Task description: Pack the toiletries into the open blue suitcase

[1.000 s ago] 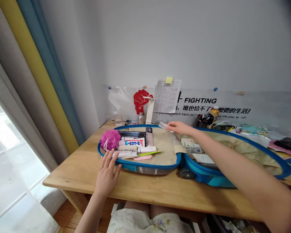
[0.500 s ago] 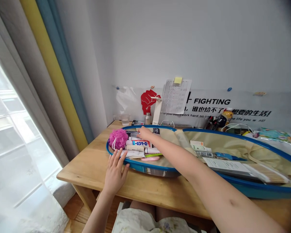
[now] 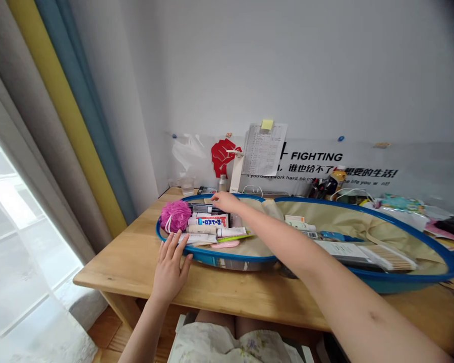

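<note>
Your left hand (image 3: 169, 272) rests on the near rim of the open blue-rimmed travel case (image 3: 227, 263), fingers spread and gripping nothing. Your right hand (image 3: 225, 201) reaches across the case and sits over the far side of its left shell, just above a dark flat packet (image 3: 202, 208). Its fingers curve downward; from this view you cannot tell whether they hold anything.

The case lies fully open on the wooden tabletop (image 3: 117, 275), with both shells facing up and neither closed over the other.

Left shell status: the left part is occupied. A pink mesh shower puff (image 3: 175, 216), a white tube with a blue-and-red label (image 3: 208, 221), a beige tube (image 3: 201, 229), a slim yellow-green item (image 3: 234, 238) and a pink bar-shaped item (image 3: 225, 244) lie grouped there. Beige lining (image 3: 255, 249) shows to their right.

Right shell status: small cartons (image 3: 295, 219), a blue-handled item (image 3: 338, 235), a flat white box (image 3: 342, 252) and a bristled brush (image 3: 388, 258) lie in this shell, with much of its lining uncovered.
</note>
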`<action>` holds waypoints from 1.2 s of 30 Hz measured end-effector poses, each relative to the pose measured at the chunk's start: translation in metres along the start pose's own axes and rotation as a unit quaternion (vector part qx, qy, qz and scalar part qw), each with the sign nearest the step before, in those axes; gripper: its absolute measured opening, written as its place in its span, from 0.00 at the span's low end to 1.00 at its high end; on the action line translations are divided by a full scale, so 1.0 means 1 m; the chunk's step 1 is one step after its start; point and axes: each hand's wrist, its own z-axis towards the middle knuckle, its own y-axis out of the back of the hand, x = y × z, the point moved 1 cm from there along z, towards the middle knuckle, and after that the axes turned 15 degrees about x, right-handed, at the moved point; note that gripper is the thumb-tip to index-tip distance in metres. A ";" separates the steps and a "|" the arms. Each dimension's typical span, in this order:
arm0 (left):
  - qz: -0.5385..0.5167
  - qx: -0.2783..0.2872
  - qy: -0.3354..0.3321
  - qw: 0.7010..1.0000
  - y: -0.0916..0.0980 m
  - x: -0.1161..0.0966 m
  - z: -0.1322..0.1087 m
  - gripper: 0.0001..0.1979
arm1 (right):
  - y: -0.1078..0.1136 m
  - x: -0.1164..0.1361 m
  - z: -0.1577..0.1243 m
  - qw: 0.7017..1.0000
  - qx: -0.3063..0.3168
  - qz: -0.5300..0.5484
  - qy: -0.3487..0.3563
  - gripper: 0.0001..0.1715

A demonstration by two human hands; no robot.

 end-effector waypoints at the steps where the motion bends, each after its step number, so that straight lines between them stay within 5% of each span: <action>1: -0.001 0.001 0.001 1.000 0.000 0.000 0.000 0.26 | 0.011 -0.011 -0.009 1.000 -0.010 0.010 -0.006 0.13; 8: -0.005 -0.006 -0.007 1.000 -0.001 -0.001 0.000 0.27 | 0.066 -0.141 -0.111 0.987 -0.065 0.073 -0.129 0.17; 12: -0.007 -0.008 -0.009 1.000 0.000 -0.001 0.000 0.27 | 0.059 -0.213 -0.171 0.979 0.002 0.054 -0.198 0.16; 16: -0.005 -0.007 -0.010 1.000 0.001 -0.001 0.000 0.27 | 0.040 -0.253 -0.205 0.965 0.061 0.005 -0.254 0.10; 23: -0.001 -0.015 -0.016 1.000 0.002 -0.004 0.001 0.27 | 0.017 -0.253 -0.203 0.958 0.118 -0.009 -0.261 0.15; 28: 0.009 -0.010 -0.017 1.000 0.000 -0.002 0.000 0.27 | 0.021 -0.236 -0.199 0.955 0.177 -0.001 -0.238 0.22; 36: 0.007 -0.013 -0.016 1.000 0.000 -0.002 0.001 0.27 | 0.021 -0.215 -0.248 0.931 0.274 -0.034 -0.239 0.42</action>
